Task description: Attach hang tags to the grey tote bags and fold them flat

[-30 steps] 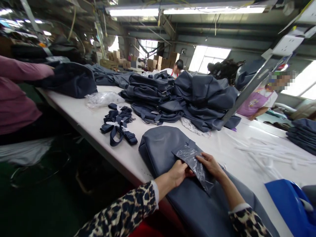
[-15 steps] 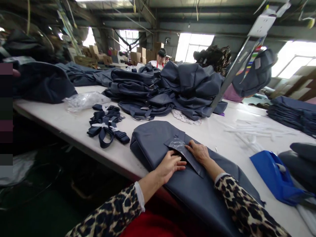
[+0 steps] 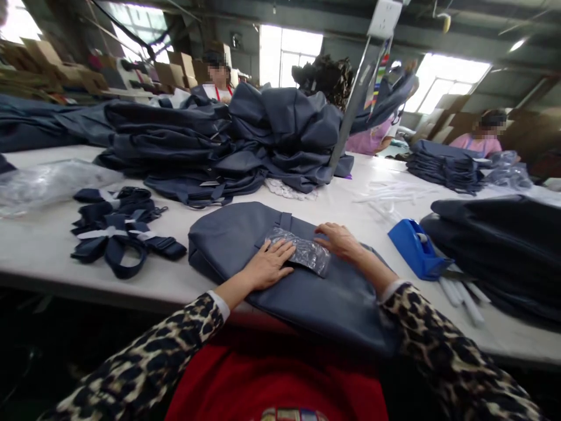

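One packet (image 3: 309, 255) tops the bag (image 3: 228, 231); left hand (image 3: 268, 268) spreads flat on it at eight o'clock, right hand (image 3: 345, 243) curls loosely, empty, at two.

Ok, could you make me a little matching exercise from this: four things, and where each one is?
1. smooth dark blue bag
2. bundled navy webbing straps
3. bright blue plastic holder
4. person's bare left hand

A. right of the bag, on the white table
B. fingers spread on the shiny plastic-covered strip
C. left of the bag, with white bands
D. beneath that strip

Pairs: 1-D, 2-C, 3-A, 4-B
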Motion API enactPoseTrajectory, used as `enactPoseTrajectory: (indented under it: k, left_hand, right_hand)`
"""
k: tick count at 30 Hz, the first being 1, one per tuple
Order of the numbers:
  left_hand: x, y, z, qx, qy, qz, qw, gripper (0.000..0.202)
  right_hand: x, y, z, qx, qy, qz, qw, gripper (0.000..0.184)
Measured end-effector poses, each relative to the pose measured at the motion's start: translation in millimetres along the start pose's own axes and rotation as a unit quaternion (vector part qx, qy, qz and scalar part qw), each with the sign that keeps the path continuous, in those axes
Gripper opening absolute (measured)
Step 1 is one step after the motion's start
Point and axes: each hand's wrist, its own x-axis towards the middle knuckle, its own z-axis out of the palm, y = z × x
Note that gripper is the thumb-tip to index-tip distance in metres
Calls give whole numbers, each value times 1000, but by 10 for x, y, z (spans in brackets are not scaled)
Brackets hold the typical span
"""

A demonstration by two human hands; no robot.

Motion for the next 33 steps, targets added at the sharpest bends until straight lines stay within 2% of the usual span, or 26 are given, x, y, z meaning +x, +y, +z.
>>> enactPoseTrajectory:
  k: [2, 4, 7, 8, 10, 12, 16, 19, 21, 23, 26, 29, 31, 33]
  left_hand:
    - [-31, 1, 27, -4, -3, 0, 1000, 60]
    - [-43, 10, 18, -9, -11, -4, 1000, 60]
    - [-46, 20, 6, -17, -18, -11, 1000, 62]
    - [-45, 23, 7, -20, -21, -13, 1000, 62]
    - [-27, 27, 13, -25, -29, -18, 999, 62]
    - [28, 30, 17, -36, -41, -36, 998, 62]
    - [260, 90, -5, -46, -46, -87, 994, 65]
    - [395, 237, -70, -35, -21, -91, 995, 68]
    - [380, 349, -101, -25, 3, -49, 999, 64]
    - [284, 422, -80, -12, 26, 35, 999, 55]
    - [105, 436, 36, 7, 15, 142, 990, 51]
    - [17, 437, 131, 37, -1, 167, 985, 64]
    - [18, 486, 152, 58, 11, 164, 985, 73]
    - [41, 571, 152, 75, 23, 153, 985, 73]
  right_hand:
    - [-428, -11, -157, 32, 6, -5, 999, 29]
    - [-937, -126, -145, 54, 25, -28, 998, 35]
    - [-1644, -396, 181, -7, 43, -73, 996, 60]
    - [-1812, -461, 318, -36, 52, -78, 995, 70]
    - [-1993, -494, 525, -79, 58, -69, 993, 79]
    - [-1966, -376, 571, -94, 46, -56, 993, 74]
    - [-1596, 120, 337, -117, 1, -15, 993, 56]
    - [-1416, 334, 235, -144, 4, 52, 988, 64]
    - [-1409, 296, 321, -154, 27, 86, 984, 69]
    - [-1453, 167, 524, -144, 58, 90, 984, 69]
    - [-1521, -17, 878, -91, 113, 74, 987, 79]
    - [-1555, -75, 1067, -56, 136, 73, 986, 83]
    - [-1567, -66, 1089, -45, 144, 74, 986, 83]
    - [-1571, -52, 1071, -41, 148, 77, 985, 83]
